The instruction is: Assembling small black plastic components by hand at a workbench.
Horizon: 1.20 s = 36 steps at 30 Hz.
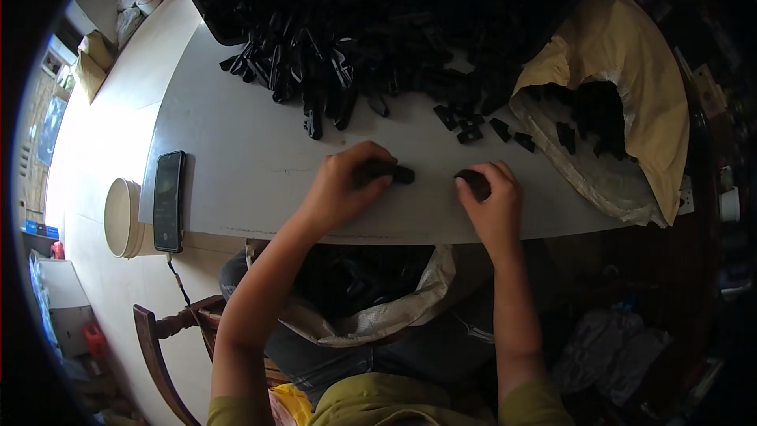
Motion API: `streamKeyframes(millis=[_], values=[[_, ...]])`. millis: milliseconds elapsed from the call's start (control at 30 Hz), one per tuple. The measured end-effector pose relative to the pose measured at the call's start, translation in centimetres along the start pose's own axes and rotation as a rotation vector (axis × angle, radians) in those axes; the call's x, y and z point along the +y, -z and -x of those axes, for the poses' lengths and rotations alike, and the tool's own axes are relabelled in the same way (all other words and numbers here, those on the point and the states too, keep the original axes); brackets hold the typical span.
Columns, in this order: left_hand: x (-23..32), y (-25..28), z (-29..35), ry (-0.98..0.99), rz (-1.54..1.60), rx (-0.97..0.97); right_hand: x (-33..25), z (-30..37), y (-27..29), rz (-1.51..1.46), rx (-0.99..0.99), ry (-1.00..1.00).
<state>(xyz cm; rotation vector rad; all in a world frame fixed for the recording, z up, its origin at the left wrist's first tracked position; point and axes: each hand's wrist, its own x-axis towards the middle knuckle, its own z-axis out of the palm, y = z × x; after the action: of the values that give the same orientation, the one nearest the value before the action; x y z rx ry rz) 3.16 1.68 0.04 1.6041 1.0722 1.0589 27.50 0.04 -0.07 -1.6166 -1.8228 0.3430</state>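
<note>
Over the grey tabletop [236, 142], my left hand [344, 181] is closed round an elongated black plastic piece [404, 175], whose end sticks out past the fingers toward the right. A short gap away, my right hand [493, 193] pinches a smaller dark piece [475, 183] between thumb and fingers. The two pieces are apart. Beyond my hands lies a large heap of glossy black pieces [315, 71]. Several small black blocks [470, 128] lie loose between the heap and a sack at the right.
A tan sack [650, 87] with black pieces in its mouth lies on the right. An open white sack [371, 325] of dark pieces sits on my lap under the table edge. At left are a phone [168, 201] with a cable, a pale bucket [121, 217] and a wooden chair [158, 363].
</note>
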Motion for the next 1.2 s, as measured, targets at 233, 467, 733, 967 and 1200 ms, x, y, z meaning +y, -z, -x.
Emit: streamKeyframes(millis=[233,467,733,967,1200], values=[[0.2,0.3,0.8,-0.043,-0.262,-0.015,-2.2,-0.2,-1.9,-0.255,-0.114,0.282],[0.0,0.9,0.6,-0.025,-0.258,-0.043,-2.0,-0.6,-1.9,-0.196,-0.171,0.366],[-0.2,1.0,0.4,-0.121,-0.283,-0.104,-2.9,-1.0,-2.5,-0.117,-0.237,0.439],[0.9,3.3,-0.5,-0.198,-0.413,-0.19,-0.2,-3.8,-0.2,0.135,0.027,0.398],[0.0,2.2,-4.5,-0.222,-1.268,0.32,-0.2,-4.0,-1.4,0.09,-0.091,0.459]])
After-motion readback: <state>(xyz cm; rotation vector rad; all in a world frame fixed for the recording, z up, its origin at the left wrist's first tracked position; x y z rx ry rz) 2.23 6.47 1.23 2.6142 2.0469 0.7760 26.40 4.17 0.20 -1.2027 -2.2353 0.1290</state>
